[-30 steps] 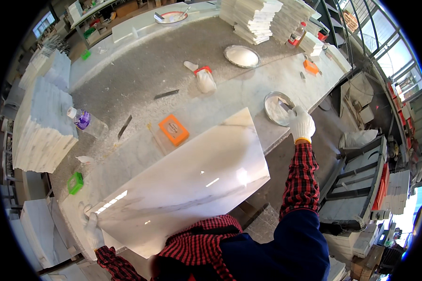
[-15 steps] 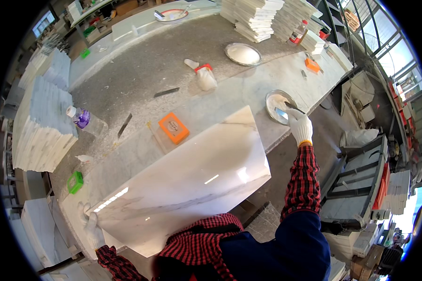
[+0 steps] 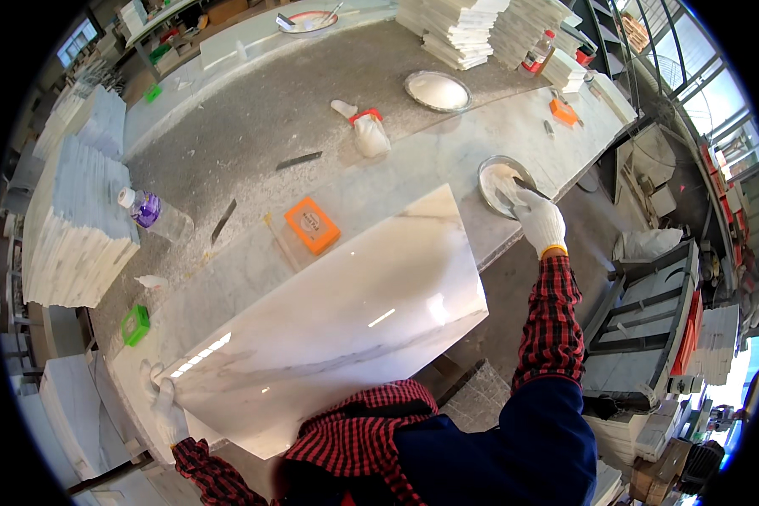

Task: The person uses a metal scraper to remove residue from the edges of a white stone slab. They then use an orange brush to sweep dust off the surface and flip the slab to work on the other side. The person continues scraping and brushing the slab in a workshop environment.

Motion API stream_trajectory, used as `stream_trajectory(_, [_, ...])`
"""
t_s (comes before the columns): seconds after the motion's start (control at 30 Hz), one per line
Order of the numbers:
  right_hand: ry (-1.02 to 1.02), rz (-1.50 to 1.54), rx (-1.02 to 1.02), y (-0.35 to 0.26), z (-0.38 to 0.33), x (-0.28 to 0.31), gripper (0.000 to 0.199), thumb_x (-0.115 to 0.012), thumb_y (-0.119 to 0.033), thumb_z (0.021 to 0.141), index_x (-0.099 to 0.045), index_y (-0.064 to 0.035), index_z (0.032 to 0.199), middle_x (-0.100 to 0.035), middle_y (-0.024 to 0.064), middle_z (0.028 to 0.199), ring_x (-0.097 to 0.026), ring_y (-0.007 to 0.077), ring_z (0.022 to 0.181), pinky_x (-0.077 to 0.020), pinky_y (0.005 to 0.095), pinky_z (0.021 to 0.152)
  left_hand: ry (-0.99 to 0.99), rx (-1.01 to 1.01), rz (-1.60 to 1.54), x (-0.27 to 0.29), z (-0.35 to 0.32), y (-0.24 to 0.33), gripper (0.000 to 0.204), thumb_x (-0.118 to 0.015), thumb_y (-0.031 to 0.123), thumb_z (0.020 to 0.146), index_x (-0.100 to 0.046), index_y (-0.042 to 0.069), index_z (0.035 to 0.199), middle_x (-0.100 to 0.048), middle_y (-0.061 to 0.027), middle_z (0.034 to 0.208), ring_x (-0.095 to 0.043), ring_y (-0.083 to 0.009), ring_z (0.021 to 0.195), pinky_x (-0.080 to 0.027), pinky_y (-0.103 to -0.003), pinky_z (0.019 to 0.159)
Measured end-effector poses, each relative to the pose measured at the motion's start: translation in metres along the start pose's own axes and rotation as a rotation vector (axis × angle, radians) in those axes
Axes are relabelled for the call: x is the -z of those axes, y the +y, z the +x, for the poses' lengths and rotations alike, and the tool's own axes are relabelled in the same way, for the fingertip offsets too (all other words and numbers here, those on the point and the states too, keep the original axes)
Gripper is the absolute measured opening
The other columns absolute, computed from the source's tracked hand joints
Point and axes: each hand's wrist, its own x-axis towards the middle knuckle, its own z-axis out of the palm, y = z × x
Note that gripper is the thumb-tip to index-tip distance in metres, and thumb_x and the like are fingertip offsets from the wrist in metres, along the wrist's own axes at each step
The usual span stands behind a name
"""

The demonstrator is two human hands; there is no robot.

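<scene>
A glossy white marble slab [image 3: 337,312] with grey veins lies tilted across the bench's near side, its front edge reaching my body. My left hand [image 3: 167,409], in a white knit glove, is closed around its left corner. Over a round metal dish [image 3: 486,187] of whitish paste, my gloved right hand [image 3: 541,221] grips a putty knife [image 3: 524,184] by its dark handle. The blade is down in the dish and partly hidden by the fingers. Just beyond the slab lies an orange box [image 3: 313,226].
Another metal dish [image 3: 438,91] holds white powder. Metal strips, a white bag [image 3: 371,137] and a green box [image 3: 135,326] lie on the bench. At left, a clear bottle [image 3: 156,214] leans by stacked tiles [image 3: 80,219]. More tile stacks [image 3: 455,32] stand at the back.
My right hand has shifted slightly and turned the putty knife, so its shiny blade no longer shows flat above the dish. The left hand and the slab have stayed nearly still.
</scene>
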Motion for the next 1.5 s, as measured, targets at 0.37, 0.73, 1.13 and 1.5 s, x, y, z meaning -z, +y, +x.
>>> stream_trajectory(0.37, [0.021, -0.103, 0.157, -0.016, -0.031, 0.005, 0.027, -0.062, -0.026, 0.092, -0.072, -0.025, 0.117, -0.07, 0.0155, 0.099, -0.069, 0.0376, 0.089, -0.0545, 0.0488, 0.078, 0.027, 0.002, -0.007, -0.015, -0.006, 0.007, 0.066, -0.058, 0.007, 0.1, -0.028, 0.007, 0.158, -0.047, -0.0068, 0.14, -0.046, -0.0235, 0.132, -0.031, -0.04, 0.117])
stream_trajectory(0.73, [0.039, -0.211, -0.022, -0.004, -0.02, 0.009, 0.024, -0.061, -0.027, 0.09, -0.076, -0.0208, 0.108, -0.072, 0.0155, 0.097, -0.07, 0.0369, 0.091, -0.055, 0.0485, 0.078, 0.029, -0.007, 0.058, -0.007, -0.001, 0.001, 0.064, -0.056, 0.006, 0.1, -0.029, 0.007, 0.158, -0.046, -0.0074, 0.141, -0.046, -0.0223, 0.131, -0.031, -0.037, 0.116])
stream_trajectory(1.13, [0.121, 0.07, -0.171, 0.009, 0.021, -0.014, 0.028, -0.059, -0.028, 0.088, -0.078, -0.0183, 0.106, -0.074, 0.0163, 0.096, -0.071, 0.0352, 0.092, -0.0558, 0.0435, 0.083, 0.012, -0.018, 0.046, -0.012, -0.004, 0.006, 0.066, -0.059, 0.007, 0.098, -0.03, 0.005, 0.158, -0.045, -0.0115, 0.141, -0.045, -0.0243, 0.132, -0.029, -0.038, 0.118])
stream_trajectory(1.5, [0.018, 0.336, -0.199, 0.035, 0.032, -0.025, 0.032, -0.057, -0.024, 0.087, -0.078, -0.0087, 0.105, -0.075, 0.0156, 0.087, -0.072, 0.0276, 0.078, -0.0552, 0.0374, 0.073, 0.056, -0.003, 0.08, -0.009, 0.004, -0.003, 0.066, -0.06, 0.008, 0.098, -0.031, 0.005, 0.157, -0.047, -0.0117, 0.14, -0.043, -0.0222, 0.132, -0.028, -0.037, 0.118])
